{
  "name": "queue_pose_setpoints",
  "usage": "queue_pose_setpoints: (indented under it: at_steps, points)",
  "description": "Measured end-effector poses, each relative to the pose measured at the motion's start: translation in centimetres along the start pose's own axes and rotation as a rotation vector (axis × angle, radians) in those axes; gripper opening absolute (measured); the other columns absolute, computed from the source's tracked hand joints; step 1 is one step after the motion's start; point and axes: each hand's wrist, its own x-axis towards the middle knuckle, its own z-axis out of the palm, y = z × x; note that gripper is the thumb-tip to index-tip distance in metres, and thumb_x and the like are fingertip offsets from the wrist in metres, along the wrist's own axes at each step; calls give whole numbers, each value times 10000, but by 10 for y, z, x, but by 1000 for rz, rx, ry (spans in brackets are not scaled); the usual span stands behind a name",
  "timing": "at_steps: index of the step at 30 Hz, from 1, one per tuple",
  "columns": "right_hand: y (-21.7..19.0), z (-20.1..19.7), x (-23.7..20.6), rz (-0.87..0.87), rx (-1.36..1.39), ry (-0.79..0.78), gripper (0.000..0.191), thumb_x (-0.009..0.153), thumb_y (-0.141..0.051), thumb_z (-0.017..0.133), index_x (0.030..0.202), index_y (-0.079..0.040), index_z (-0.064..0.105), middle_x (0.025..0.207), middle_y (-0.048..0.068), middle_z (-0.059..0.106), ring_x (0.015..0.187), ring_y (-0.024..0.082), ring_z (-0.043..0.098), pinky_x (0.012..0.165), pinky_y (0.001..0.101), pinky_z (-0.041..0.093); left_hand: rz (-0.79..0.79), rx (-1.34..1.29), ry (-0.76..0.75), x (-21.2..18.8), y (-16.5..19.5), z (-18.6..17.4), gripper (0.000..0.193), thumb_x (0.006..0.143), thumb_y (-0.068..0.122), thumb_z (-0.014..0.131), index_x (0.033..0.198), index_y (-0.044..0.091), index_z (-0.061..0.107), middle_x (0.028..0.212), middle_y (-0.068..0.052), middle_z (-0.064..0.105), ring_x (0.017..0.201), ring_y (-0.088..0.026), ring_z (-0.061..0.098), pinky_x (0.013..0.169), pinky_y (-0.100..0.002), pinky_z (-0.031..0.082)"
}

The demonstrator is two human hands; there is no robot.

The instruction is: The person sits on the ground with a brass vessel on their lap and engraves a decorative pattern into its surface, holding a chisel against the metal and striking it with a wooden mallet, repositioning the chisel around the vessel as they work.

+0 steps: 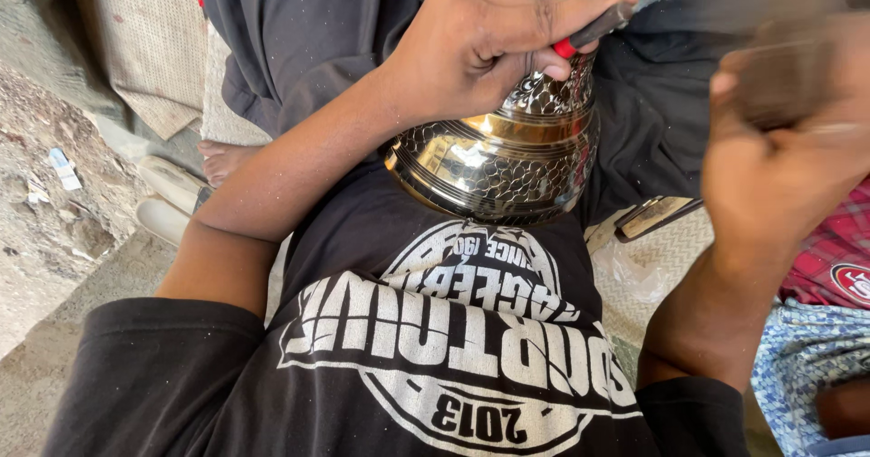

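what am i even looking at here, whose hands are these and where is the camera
The camera sits on a person's head and looks down their own chest, so the black printed shirt fills the bottom. A shiny hammered metal pot, silver with a brass band, rests against their belly. The left hand presses on it and grips a thin tool with a red and black handle. The right hand is raised and blurred; what it holds cannot be told. A flat metal piece lies on the woven mat beside them.

My left hand (pixel 476 44) grips dark red-tipped tool (pixel 594 29) against patterned metal pot (pixel 498 162) in lap. My right hand (pixel 784 140) raised, blurred, grip unclear.
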Motion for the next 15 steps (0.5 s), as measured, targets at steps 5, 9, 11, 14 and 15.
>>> queue_pose_setpoints:
  at_steps: [5, 9, 11, 14, 15]
  points:
    - [-21, -3, -1, -151, -324, -6, 563, 728, 265, 536, 1231, 27, 623, 1037, 186, 674, 980, 260, 706, 868, 302, 550, 3, -52, -8, -1, 0, -2, 594, 886, -164, 597, 1430, 74, 585, 935, -77, 765, 824, -134, 764, 743, -246, 593]
    - [-29, -1, -1, -95, -349, 11, 544, 711, 261, 559, 1194, 22, 637, 949, 185, 650, 874, 275, 665, 778, 328, 498, 9, -68, -20, -4, 0, -5, 620, 873, -181, 575, 1441, 68, 588, 938, -89, 762, 842, -125, 779, 753, -242, 609]
    - [-30, 0, -1, -36, -367, -2, 545, 688, 267, 592, 1171, 20, 653, 885, 181, 632, 779, 285, 626, 698, 356, 454, -2, -58, -22, -5, 0, -4, 602, 874, -188, 578, 1416, 72, 614, 916, -77, 765, 850, -124, 786, 748, -245, 614]
    - [-32, -1, -2, -39, -389, 1, 522, 721, 250, 595, 1187, 20, 650, 926, 169, 638, 812, 276, 634, 725, 352, 468, 36, 13, 24, -4, 1, -2, 502, 830, -173, 627, 1235, 115, 700, 903, -90, 775, 818, -166, 770, 684, -287, 580]
    - [-33, -2, -3, -40, -396, 6, 515, 732, 244, 597, 1192, 20, 649, 939, 165, 640, 823, 274, 637, 734, 351, 473, 19, 6, 37, -4, 2, -1, 482, 872, -153, 662, 1286, 94, 676, 891, -91, 770, 820, -158, 779, 677, -288, 576]
